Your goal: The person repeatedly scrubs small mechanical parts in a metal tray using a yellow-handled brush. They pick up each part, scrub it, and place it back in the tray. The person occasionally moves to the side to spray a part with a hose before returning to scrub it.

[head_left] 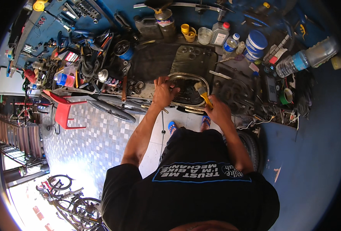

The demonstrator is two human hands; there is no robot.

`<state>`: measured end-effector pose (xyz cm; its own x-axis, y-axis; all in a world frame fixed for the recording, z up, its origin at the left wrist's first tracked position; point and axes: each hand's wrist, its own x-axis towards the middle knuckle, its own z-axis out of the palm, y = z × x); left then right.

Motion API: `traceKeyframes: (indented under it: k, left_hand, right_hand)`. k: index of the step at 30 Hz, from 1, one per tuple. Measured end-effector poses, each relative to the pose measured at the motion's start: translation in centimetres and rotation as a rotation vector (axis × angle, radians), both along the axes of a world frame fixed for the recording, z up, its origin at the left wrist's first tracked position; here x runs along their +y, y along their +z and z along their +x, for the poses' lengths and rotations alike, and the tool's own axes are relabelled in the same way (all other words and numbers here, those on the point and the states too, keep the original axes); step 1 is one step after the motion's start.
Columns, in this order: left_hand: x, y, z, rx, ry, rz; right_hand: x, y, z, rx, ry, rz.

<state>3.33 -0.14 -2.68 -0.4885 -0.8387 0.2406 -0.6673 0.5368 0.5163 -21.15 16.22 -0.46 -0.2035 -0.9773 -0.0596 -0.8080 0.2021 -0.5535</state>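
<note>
My right hand [218, 110] is closed round the yellow handle of a paintbrush [204, 94]. Its pale bristles tilt up and to the left over a shallow metal tray [186, 74]. Inside the tray lies dark, wet-looking matter, too dark to make out in detail. At the tray's left rim is my left hand [163, 94], its thumb apart from the fingers and nothing visible in it. An adjustable wrench [125, 79] and several round metal parts [138, 86] lie on the bench left of that hand.
Along the bench's back stand a blue tub [257, 40], a grey bottle with a red cap [219, 34] and yellow cups [188, 34]. A spray can [104, 76] stands at the left. Below are bicycle wheels [114, 109], a red chair [64, 109] and a tire [250, 148].
</note>
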Motion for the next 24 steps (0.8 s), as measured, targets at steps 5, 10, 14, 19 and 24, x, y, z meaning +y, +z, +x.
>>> traceKeyframes:
  k: [5, 10, 14, 19, 24]
  left_hand:
    - [-0.1, 2.9, -0.3, 0.257, 0.082, 0.261]
    - [-0.4, 3.2, -0.7, 0.259, 0.088, 0.191]
    - [-0.7, 4.7, 0.0, 0.251, 0.06, 0.136]
    - [-3.5, 7.6, 2.2, 0.09, 0.043, -0.067]
    - [-8.5, 4.5, 5.7, -0.167, 0.183, -0.225]
  right_hand:
    - [-0.2, 0.5, -0.2, -0.002, -0.007, 0.088]
    - [-0.6, 0.5, -0.4, 0.015, 0.024, 0.074]
    - [-0.6, 1.0, -0.6, -0.013, 0.003, 0.081]
    - [-0.5, 1.1, -0.7, 0.019, 0.01, 0.063]
    - [-0.4, 1.0, -0.8, 0.008, 0.011, 0.044]
